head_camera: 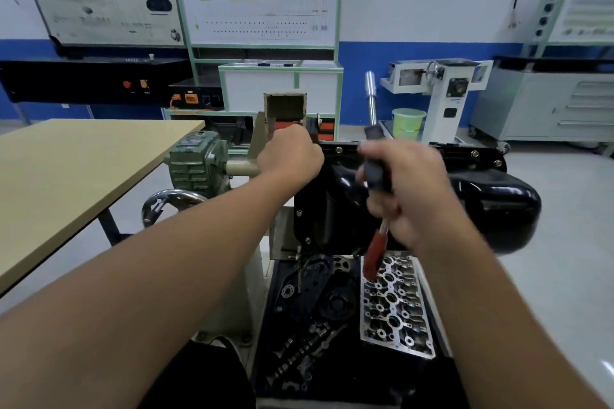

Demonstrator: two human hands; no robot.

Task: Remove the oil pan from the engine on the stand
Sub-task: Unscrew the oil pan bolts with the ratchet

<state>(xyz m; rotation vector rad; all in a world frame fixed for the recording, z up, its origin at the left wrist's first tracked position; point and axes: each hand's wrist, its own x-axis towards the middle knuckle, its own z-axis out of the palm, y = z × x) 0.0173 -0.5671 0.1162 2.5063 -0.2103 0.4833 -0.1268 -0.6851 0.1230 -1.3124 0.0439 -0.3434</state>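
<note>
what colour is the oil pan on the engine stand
Glossy black. The oil pan shows best in the head view, the only one, right of the hands.

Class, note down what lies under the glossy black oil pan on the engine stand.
Below the glossy black oil pan sits a dark tray holding a silver cylinder head, black covers and a camshaft. The right hand and forearm hide part of it.

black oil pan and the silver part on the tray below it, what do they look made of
The glossy black oil pan looks like painted or coated sheet metal: smooth rounded bulges with bright reflections, though the coating hides the base material. The silver perforated cylinder head looks like bare cast aluminium: pale matte grey, with machined round bores.
</note>
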